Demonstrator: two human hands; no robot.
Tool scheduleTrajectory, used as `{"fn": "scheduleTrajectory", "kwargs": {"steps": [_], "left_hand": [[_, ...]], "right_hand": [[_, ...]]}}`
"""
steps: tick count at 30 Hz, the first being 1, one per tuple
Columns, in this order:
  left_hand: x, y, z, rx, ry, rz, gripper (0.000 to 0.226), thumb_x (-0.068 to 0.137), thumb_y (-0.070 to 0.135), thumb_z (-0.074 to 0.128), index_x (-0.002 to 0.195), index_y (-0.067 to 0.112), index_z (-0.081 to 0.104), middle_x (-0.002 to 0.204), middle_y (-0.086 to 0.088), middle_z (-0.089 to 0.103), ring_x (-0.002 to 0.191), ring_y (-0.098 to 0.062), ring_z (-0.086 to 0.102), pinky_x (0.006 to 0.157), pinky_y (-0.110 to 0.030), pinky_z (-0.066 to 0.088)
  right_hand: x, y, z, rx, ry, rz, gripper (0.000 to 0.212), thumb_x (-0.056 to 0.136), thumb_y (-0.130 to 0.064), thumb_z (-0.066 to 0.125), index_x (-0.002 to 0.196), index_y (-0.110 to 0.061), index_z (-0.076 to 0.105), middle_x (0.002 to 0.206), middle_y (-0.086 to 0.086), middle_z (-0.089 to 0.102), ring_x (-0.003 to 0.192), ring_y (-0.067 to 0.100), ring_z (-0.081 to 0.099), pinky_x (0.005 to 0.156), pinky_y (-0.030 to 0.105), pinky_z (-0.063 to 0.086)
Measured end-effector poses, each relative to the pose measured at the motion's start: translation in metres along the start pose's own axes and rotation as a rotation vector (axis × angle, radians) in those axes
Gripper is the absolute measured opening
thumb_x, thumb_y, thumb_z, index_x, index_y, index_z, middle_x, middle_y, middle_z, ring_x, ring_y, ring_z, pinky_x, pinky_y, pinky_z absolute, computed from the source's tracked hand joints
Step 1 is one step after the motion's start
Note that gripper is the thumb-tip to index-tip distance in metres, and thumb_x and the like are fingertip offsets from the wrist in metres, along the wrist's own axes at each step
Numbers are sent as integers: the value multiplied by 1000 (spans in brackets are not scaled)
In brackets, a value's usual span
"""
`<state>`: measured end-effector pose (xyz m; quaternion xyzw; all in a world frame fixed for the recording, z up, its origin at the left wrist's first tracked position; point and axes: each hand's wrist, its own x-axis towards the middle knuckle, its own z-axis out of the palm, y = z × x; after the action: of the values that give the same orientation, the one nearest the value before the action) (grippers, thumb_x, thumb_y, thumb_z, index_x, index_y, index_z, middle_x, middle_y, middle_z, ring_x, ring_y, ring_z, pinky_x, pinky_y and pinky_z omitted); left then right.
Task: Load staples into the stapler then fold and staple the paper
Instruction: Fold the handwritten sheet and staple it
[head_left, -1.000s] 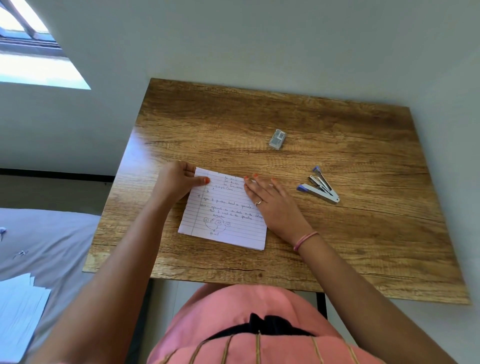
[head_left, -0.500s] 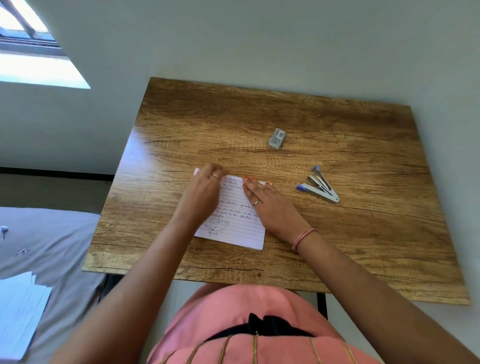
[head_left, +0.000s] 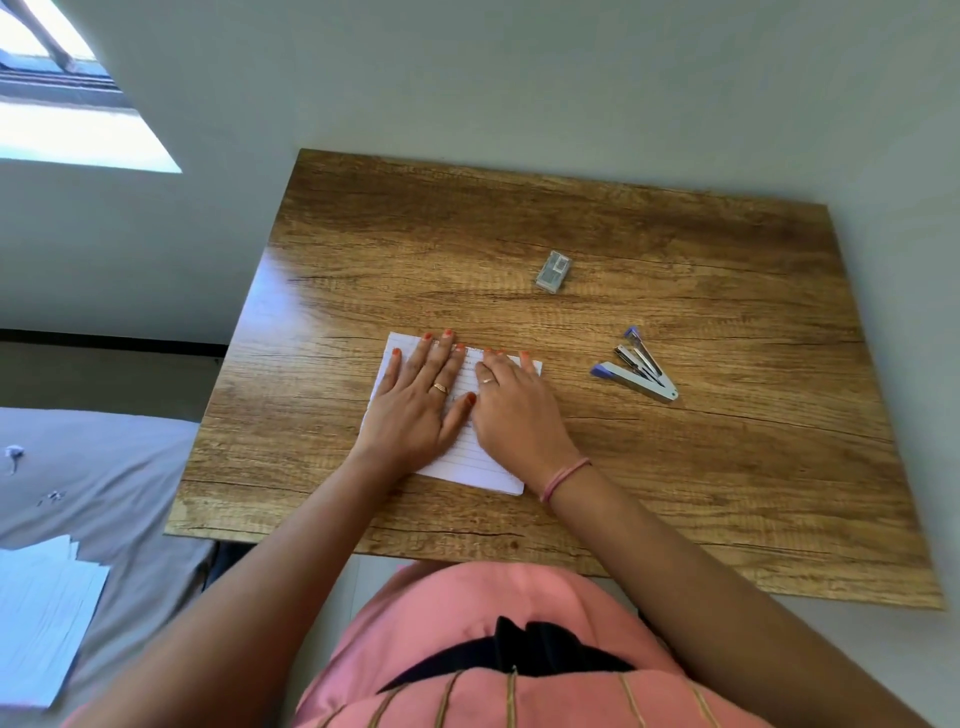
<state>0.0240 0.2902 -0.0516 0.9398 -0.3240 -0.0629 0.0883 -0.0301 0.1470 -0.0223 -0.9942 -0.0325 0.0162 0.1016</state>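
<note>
Since a second ago the left hand (head_left: 415, 402) has come off the paper's left edge and is now lying flat on top of the paper (head_left: 470, 460); the sheet is reading narrower than before, so the fold looks made.

Near: both hands are pressing palms-down side by side on the paper, which is lying on the near-centre of the tabletop (head_left: 727, 493). Left hand's grip is apart, fingers spread flat, clamping nothing. Right hand (head_left: 514, 405) is also flat with fingers extended, holding nothing, just pressing along the far edge.

Step, as I'm judging it: creasing the fold. The stapling is not done yet.

Next move is probably calling for the right hand to lift off and reach right for the stapler (head_left: 636, 366), while the left is pinning the fold so it isn't springing open.

Mid: the stapler is lying to the right of the paper, well apart, splayed open with its blue-tipped arms fanned out. I can't tell whether staples are seated in it. It needs closing before use.

Far: the small clear staple box (head_left: 554, 271) is sitting beyond the paper, apart from everything.

Room: bare wood is running between paper and stapler, so the reach is unobstructed. The paper's near corner is sitting close to the tabletop's near edge, so sliding it toward the body is risking overhang. Plenty of margin far and right.
</note>
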Motion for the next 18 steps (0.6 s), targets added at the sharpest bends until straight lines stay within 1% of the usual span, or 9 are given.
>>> {"fn": "scheduleTrajectory", "kwargs": {"steps": [1, 3, 5, 7, 9, 12, 15, 18], "left_hand": [[0, -1, 0, 3, 2, -4, 70, 91, 55, 7, 152, 21, 13, 161, 5, 4, 148, -16, -4, 118, -40, -8], [0, -1, -1, -1, 10, -10, 69, 91, 55, 7, 152, 23, 13, 161, 6, 6, 148, -17, -4, 119, -42, -7], [0, -2, 0, -1, 10, -19, 70, 91, 58, 7, 152, 24, 11, 161, 5, 3, 148, -16, -6, 119, -40, -8], [-1, -3, 1, -14, 20, -56, 74, 90, 62, 9, 153, 23, 7, 161, 3, -1, 147, -13, -8, 119, -38, -6], [-1, -4, 0, -33, 35, -113, 84, 88, 69, 13, 153, 18, 4, 161, 1, -2, 147, -13, -7, 119, -38, -3], [-2, -11, -2, -22, 38, -204, 96, 83, 77, 17, 153, 13, 1, 161, -2, -3, 148, -16, -8, 119, -41, -3], [-1, -21, -3, -39, 45, -317, 100, 81, 79, 16, 153, 11, -1, 161, -5, -6, 148, -18, -9, 118, -45, -6], [1, -23, -5, -47, 58, -365, 100, 82, 78, 16, 152, 10, -1, 161, -7, -6, 148, -20, -9, 116, -47, -9]], "right_hand": [[3, -7, 4, 66, 2, 18, 51, 97, -14, 35, 145, 3, 28, 153, 20, 29, 144, 29, 24, 118, 39, 6], [4, -12, 13, 161, -6, 23, 55, 96, -15, 29, 148, 0, 21, 156, 18, 20, 146, 27, 15, 119, 36, 5], [-1, -6, 18, 133, 0, 34, 57, 95, -23, 24, 149, -3, 19, 158, 14, 18, 147, 24, 13, 120, 39, 8], [-8, 3, 18, 82, -1, 66, 61, 96, -34, 25, 150, -6, 18, 159, 11, 17, 147, 21, 12, 120, 42, 11], [-15, 11, 19, 40, 3, 128, 70, 95, -47, 26, 151, -6, 14, 160, 11, 12, 148, 21, 9, 120, 43, 6], [-25, 19, 18, -6, -31, 213, 84, 92, -64, 21, 152, -7, 4, 161, 9, 1, 148, 20, -1, 119, 45, -2], [-33, 26, 16, 5, -46, 269, 93, 87, -72, 19, 152, -8, -2, 161, 8, -5, 148, 19, -8, 119, 46, -4], [-34, 26, 16, 9, -48, 273, 95, 86, -74, 17, 151, -8, -3, 161, 9, -5, 148, 19, -9, 119, 46, -4]]}}
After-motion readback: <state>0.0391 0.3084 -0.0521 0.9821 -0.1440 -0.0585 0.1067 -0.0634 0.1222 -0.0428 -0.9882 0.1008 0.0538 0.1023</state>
